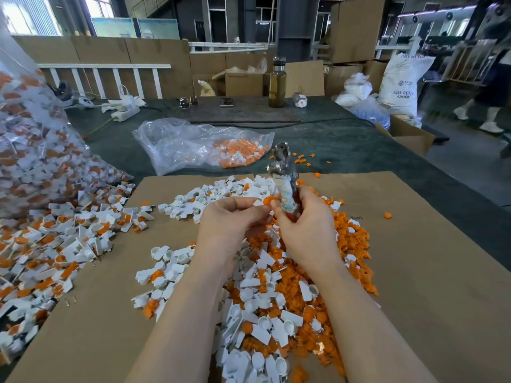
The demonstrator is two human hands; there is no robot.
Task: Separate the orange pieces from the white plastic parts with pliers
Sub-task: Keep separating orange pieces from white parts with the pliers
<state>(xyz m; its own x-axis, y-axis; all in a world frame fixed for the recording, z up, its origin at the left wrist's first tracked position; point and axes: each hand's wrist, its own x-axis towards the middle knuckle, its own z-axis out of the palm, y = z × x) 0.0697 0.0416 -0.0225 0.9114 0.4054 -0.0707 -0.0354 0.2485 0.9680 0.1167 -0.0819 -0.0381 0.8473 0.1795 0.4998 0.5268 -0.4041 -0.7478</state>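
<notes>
Gripping one pliers [284,172], right hand [304,230], left hand [229,222] pinching one orange piece [267,200]

the pliers [282,161] have a shiny bare-metal head and handles wrapped in worn cloth. white parts [260,299] and orange pieces [351,244] are smooth plastic, lying on matt brown cardboard [428,272]; beyond, a glossy clear plastic bag [177,142].

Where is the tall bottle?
In the head view, the tall bottle stands upright at the table's far edge, middle of the picture, beside cardboard boxes, past the phone.
</notes>
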